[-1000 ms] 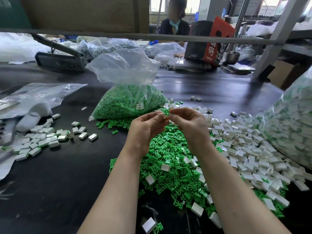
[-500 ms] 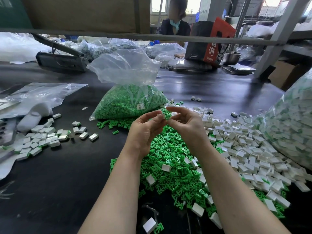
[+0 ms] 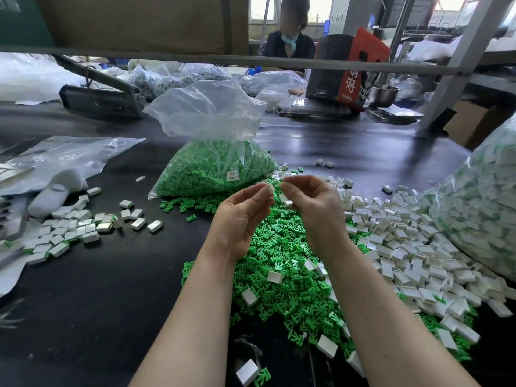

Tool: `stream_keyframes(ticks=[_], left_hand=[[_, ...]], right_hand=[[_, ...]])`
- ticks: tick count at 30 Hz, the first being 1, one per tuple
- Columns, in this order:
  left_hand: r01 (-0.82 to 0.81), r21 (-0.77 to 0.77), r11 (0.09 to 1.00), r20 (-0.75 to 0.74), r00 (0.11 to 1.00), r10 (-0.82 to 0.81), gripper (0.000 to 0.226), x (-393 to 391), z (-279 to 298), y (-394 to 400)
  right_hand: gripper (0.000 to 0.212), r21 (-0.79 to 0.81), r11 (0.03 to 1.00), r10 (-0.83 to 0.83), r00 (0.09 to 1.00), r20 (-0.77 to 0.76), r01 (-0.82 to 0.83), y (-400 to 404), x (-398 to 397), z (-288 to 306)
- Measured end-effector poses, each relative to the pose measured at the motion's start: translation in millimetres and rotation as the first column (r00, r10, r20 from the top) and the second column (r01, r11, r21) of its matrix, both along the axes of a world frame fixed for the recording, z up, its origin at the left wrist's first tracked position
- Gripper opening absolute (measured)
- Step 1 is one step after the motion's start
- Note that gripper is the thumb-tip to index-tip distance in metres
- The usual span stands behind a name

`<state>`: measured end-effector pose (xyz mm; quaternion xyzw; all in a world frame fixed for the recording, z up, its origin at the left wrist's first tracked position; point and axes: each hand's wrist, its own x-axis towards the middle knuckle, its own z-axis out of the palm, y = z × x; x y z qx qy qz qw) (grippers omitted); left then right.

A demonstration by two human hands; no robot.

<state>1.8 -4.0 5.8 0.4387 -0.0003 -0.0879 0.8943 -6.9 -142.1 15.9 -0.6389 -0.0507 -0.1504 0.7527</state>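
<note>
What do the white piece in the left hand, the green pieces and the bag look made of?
White piece: seemingly hard moulded plastic, slightly glossy, sharp edges. Green pieces: likely moulded plastic too, matte, identical shapes. Bag: thin clear plastic film, crinkled and see-through.

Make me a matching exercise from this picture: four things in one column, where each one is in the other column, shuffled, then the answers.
1 green bag
2 white cap
3 steel bowl
4 glove

A in the left hand grip
B far back, beside the red box
C left side of the table
D mid-table, mouth open

Pairs: 1-D, 2-A, 3-B, 4-C
</note>
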Motion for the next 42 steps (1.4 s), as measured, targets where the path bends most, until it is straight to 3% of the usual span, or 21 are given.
stream_keyframes(ticks=[4, 9, 27, 33, 42], left_hand=[[-0.004, 0.042, 0.999, 0.024, 1.000, 0.003, 0.037, -2, 1, -2], [-0.012, 0.092, 0.996, 0.056, 0.998, 0.007, 0.030, -3, 1, -3], [-0.122, 0.222, 0.967, 0.169, 0.982, 0.085, 0.014, -3, -2, -5], [-0.236, 0.403, 0.884, 0.320, 0.942, 0.105, 0.012, -1, -6, -3], [-0.235, 0.450, 0.862, 0.326, 0.941, 0.086, 0.004, -2, -6, 0]], right_hand=[[0.007, 0.069, 0.998, -0.010, 1.000, 0.003, 0.010, 0, -1, -1], [0.008, 0.073, 0.995, -0.067, 0.998, 0.019, 0.066, 3, 0, -2], [0.010, -0.044, 0.995, -0.090, 0.993, 0.072, 0.093, 3, -1, -5], [0.007, -0.121, 0.992, -0.030, 0.998, -0.057, 0.023, -6, -1, -8], [0.006, -0.096, 0.990, 0.082, 0.969, -0.233, -0.107, -15, 0, -8]])
